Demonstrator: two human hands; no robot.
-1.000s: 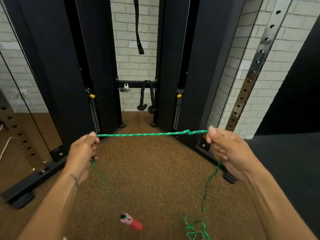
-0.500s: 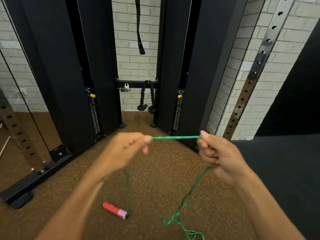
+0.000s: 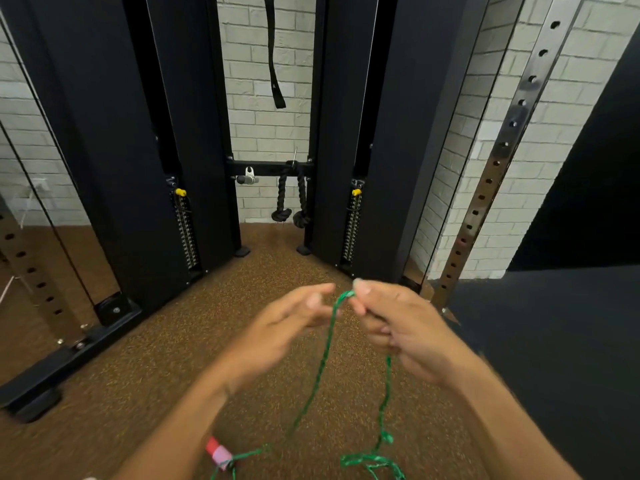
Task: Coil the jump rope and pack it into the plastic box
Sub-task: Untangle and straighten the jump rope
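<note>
Floor [image 3: 180,368]: speckled brown mat, gym rack [image 3: 114,150] behind. No box in view. Rope [image 3: 323,358] hangs as a narrow fold, long axis near vertical, apex up at the fingertips, both legs dropping to slack on the floor. Handle [image 3: 219,451] lies low-left, partly behind the left forearm, cord end pointing right. Right hand [image 3: 401,327] closed, pinching the apex. Left hand [image 3: 291,323] blurred, fingers loose and extended, just left of the rope; contact unclear. Left is nearer the handle-side leg, so likely takes the next loop.
</note>
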